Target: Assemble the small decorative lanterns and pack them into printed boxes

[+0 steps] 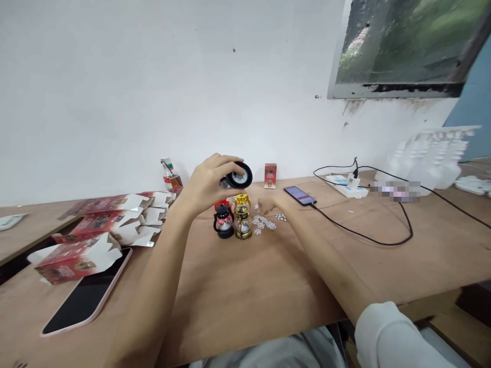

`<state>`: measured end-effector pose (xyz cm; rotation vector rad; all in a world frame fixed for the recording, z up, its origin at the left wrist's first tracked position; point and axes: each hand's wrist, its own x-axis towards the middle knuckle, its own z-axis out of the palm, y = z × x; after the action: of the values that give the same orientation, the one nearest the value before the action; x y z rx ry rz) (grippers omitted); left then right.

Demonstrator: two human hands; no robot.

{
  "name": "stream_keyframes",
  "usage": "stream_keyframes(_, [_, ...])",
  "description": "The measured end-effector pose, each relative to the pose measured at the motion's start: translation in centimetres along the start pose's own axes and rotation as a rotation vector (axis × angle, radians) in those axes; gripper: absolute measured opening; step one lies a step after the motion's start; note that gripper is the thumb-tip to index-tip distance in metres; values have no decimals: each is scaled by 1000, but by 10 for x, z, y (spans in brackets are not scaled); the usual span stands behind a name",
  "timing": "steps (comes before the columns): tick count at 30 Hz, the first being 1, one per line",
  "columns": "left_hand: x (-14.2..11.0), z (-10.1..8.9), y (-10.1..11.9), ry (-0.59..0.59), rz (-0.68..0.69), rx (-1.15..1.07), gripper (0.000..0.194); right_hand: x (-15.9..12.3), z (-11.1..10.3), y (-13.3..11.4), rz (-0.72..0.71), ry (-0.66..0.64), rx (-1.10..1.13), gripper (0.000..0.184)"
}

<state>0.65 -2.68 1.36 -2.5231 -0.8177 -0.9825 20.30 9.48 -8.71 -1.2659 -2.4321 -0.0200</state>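
Observation:
My left hand [209,181] holds up a small lantern [241,175], tipped so that its round black base faces me; the hand hides most of its body. Below it, a black lantern [224,222] and a gold lantern [243,222] stand upright side by side, with more red and gold ones partly hidden behind. My right hand [271,200] is low over the table, fingers bent down and drawn together beside small white cut pieces [263,224]. What its fingertips hold, if anything, is hidden. Small round discs [281,217] lie just right of those pieces.
Red and white open boxes [88,255] are piled at left, partly over a large phone [86,301]. A small red box [270,176] stands by the wall. At right are a charging phone [299,195], a power strip [345,186], black cables and white plastic parts [429,158].

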Motion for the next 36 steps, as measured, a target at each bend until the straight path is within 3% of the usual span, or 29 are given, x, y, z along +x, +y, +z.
stream_keyframes(3, [0, -2, 4, -6, -21, -31, 22, 0, 3, 4, 42, -183, 22, 31])
stream_keyframes(6, [-1, -1, 4, 25, -64, -41, 33, 3, -13, 6, 81, -161, 39, 16])
stream_keyframes(8, [-1, 2, 4, 59, -110, -45, 43, 4, -29, 4, 86, -2, 88, 10])
stream_keyframes(12, [-1, 7, 4, 112, -161, -54, 53, -3, -65, -19, -37, 591, 482, 21])
stream_keyframes(15, [-1, 9, 4, 145, -149, -45, 52, -19, -83, -47, -237, 756, 600, 18])
stream_keyframes(18, [-2, 10, 3, 152, -130, -35, 52, -32, -91, -68, -395, 773, 454, 10])
stream_keyframes(22, [-1, 8, 2, 136, -114, -11, 50, -35, -89, -75, -558, 779, 211, 9])
stream_keyframes(29, [-2, 2, 8, 95, -155, -35, 54, -38, -91, -76, -584, 706, 3, 18])
stream_keyframes(36, [-4, -2, 9, 74, -141, -37, 56, -41, -93, -83, -587, 681, -67, 21])
